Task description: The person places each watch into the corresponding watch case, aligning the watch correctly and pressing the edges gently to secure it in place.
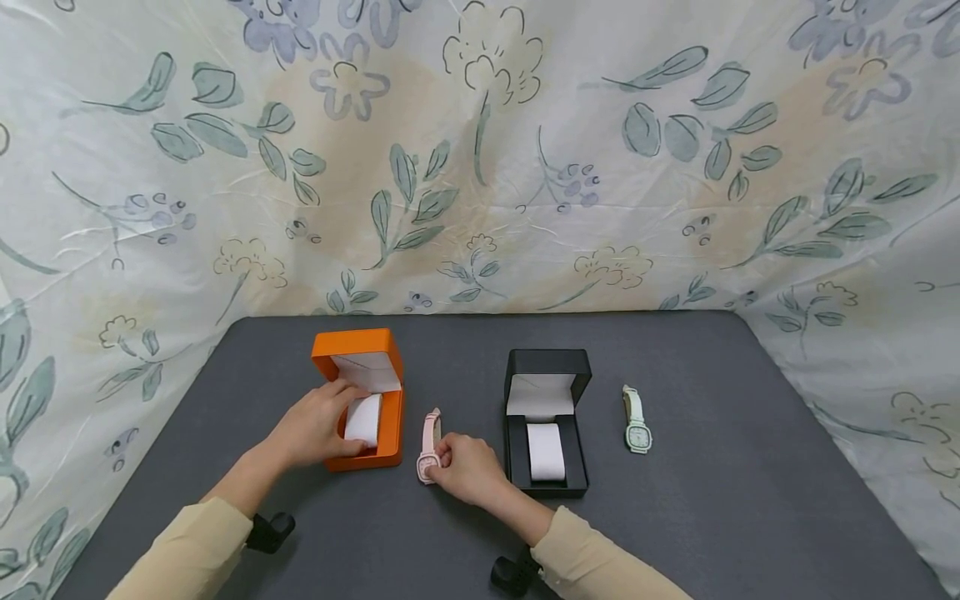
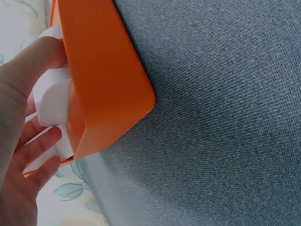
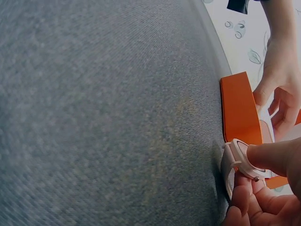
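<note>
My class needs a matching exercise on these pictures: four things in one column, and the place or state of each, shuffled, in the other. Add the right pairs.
Things
1. pink watch
2. pale green watch
3. orange box
4. black box

Places and states
A. Stands open between the two watches
B. Lies on the grey table, farthest to the person's right of the four
C. Has the left hand at its white cushion
D. Is held by the thumb and fingers of the right hand

Right pairs
1-D, 2-B, 3-C, 4-A
</note>
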The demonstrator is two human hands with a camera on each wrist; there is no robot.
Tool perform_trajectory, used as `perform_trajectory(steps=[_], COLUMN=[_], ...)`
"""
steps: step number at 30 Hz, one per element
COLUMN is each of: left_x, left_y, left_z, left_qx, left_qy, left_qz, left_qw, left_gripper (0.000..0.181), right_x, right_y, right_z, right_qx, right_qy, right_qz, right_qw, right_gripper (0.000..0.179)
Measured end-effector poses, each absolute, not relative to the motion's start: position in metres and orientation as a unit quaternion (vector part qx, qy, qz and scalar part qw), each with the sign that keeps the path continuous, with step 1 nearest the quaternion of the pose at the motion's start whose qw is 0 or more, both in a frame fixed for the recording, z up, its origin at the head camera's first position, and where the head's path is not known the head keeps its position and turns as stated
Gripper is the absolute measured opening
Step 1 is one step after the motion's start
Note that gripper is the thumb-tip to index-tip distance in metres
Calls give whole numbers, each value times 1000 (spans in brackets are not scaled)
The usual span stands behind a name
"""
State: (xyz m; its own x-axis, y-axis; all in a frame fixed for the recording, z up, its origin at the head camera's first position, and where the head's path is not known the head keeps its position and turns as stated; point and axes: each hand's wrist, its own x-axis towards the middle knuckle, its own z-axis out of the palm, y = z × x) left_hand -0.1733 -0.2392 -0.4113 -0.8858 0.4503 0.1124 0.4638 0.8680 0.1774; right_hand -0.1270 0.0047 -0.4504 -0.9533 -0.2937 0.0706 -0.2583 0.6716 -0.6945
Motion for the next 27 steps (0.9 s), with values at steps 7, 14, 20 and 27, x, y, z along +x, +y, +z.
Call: perform_trajectory(steps=[7,14,20,27], left_x=[-170,-170,-169,-166], left_y=[-238,-238,-239,-241], left_z=[-406,-403,-397,-396], left_qx=[-230,-224,-223,-221], left_qy=[-967,-967,-965,-965], left_qz=[-103,-115,-130,-132], left_qw=[38,34,40,51], left_gripper=[67,66,66,66], right_x=[-126,-128,-129,-130], right_y=[6,7,8,10], right_z=[-444,-441,-439,-435], right_qx=[-154,-157,-158,-166], right_qy=[906,899,890,877], right_qz=[-394,-408,-428,-450], right_qw=[25,23,20,21], right_gripper=[14,13,12,13])
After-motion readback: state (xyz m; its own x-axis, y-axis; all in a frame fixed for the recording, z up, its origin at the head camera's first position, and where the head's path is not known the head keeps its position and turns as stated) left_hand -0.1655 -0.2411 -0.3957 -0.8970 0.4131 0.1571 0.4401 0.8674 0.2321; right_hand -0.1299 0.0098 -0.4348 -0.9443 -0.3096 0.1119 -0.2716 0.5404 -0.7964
